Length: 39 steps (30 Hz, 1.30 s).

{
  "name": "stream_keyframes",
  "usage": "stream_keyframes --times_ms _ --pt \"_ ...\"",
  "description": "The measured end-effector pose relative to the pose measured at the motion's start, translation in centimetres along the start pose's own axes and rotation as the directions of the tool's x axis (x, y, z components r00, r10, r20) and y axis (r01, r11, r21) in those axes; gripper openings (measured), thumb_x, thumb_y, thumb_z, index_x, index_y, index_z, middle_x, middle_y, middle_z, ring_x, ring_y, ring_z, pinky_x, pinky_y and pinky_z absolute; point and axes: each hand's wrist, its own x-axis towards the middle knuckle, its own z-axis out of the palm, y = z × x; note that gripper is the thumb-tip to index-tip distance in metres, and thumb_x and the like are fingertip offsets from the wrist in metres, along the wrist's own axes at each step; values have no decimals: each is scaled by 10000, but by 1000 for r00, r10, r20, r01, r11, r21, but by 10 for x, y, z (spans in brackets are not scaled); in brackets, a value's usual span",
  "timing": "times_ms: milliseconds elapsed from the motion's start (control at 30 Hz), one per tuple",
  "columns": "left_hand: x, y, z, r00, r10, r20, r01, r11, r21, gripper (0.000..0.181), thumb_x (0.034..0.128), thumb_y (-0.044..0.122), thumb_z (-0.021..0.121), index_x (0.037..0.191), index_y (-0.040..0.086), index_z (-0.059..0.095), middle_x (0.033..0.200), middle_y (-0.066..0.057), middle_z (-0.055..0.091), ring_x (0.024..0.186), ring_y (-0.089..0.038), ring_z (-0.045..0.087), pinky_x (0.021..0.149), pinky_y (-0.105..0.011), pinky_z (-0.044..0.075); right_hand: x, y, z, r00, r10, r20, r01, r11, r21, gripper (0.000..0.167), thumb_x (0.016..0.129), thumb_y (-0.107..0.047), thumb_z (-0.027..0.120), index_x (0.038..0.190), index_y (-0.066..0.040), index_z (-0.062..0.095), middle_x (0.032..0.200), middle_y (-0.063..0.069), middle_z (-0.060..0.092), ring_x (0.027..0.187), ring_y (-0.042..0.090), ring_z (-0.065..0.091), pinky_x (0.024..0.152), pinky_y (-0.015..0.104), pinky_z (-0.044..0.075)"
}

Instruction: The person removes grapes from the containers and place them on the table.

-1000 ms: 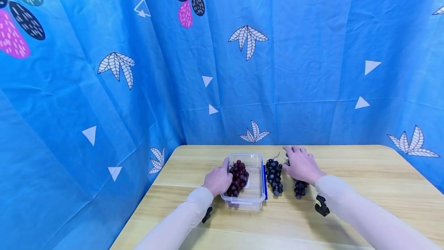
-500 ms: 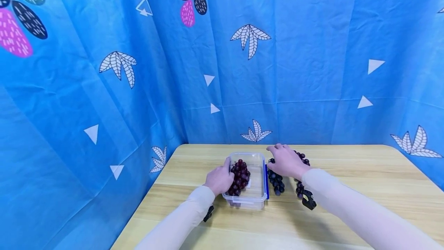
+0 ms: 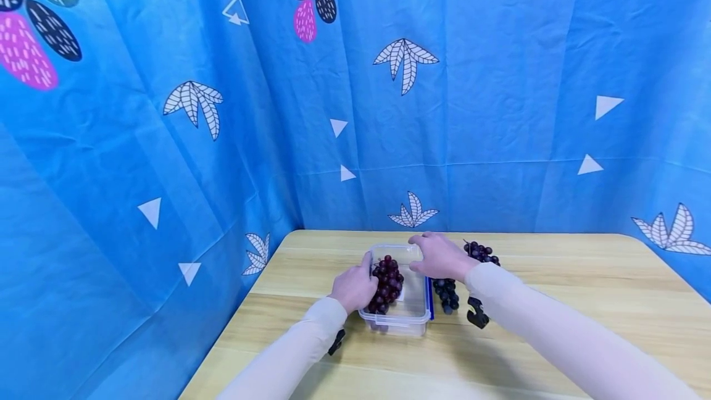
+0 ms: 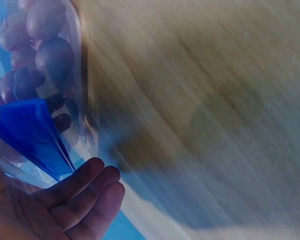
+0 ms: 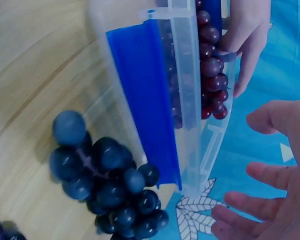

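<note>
A clear plastic food container with blue side latches stands on the table, holding a bunch of red grapes along its left side. My left hand grips the container's left wall; in the left wrist view its fingers lie beside a blue latch. Over the container's right rim hovers my right hand, fingers spread and nothing in them, as the right wrist view confirms. A bunch of dark grapes lies just right of the container, partly hidden by that hand in the head view.
Another dark bunch of grapes lies further right, partly covered by my right sleeve. The wooden table reaches back to a blue patterned curtain, which also hangs along the left.
My right hand has moved left, from over the far dark grapes, past the nearer bunch, to the container's right rim. The left hand stays at the left wall.
</note>
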Motion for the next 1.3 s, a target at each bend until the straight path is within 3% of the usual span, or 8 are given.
stream_keyframes --times_ms 200,267,600,867,1100,1300 --pt "2 -3 0 1000 -2 -16 2 1000 13 714 985 320 486 1623 190 192 1174 -148 713 711 -191 611 608 -362 498 13 -12 5 999 -9 39 7 997 72 612 895 -337 731 1409 -51 560 1435 205 554 1333 406 510 1093 549 428" --pt "1 -4 0 1000 0 -21 0 1000 14 715 982 322 492 1620 181 200 1221 -162 700 768 -211 636 643 -381 518 17 -18 7 998 -9 59 4 997 81 598 900 -328 728 1403 -49 565 1434 213 552 1321 400 523 1088 541 437" --pt "-1 -6 1 999 -3 -35 4 1000 29 704 972 317 518 1602 154 251 1158 -169 714 824 -251 663 657 -415 535 33 -39 18 989 21 145 -31 997 66 584 914 -365 708 1412 -93 570 1448 192 545 1322 367 528 1086 512 445" --pt "-1 -1 -1 999 7 -37 -5 998 60 700 972 311 521 1600 151 256 1094 -152 725 802 -240 660 649 -408 536 45 -43 25 984 -7 178 -7 997 81 577 925 -361 697 1396 -49 577 1393 169 603 1290 341 564 1074 488 460" --pt "-2 3 -1 999 -4 -40 7 997 82 683 977 319 515 1594 151 275 1193 -151 710 908 -263 687 690 -421 552 54 -45 30 976 14 218 -37 994 99 577 920 -369 698 1376 -31 593 1373 156 621 1268 312 583 1066 482 467" --pt "0 2 0 998 -3 -58 7 998 69 670 969 323 517 1583 162 302 1178 -155 716 921 -284 697 675 -433 551 61 -46 33 970 38 239 -67 991 113 564 930 -364 695 1372 -29 591 1358 149 626 1249 303 587 1040 478 482"
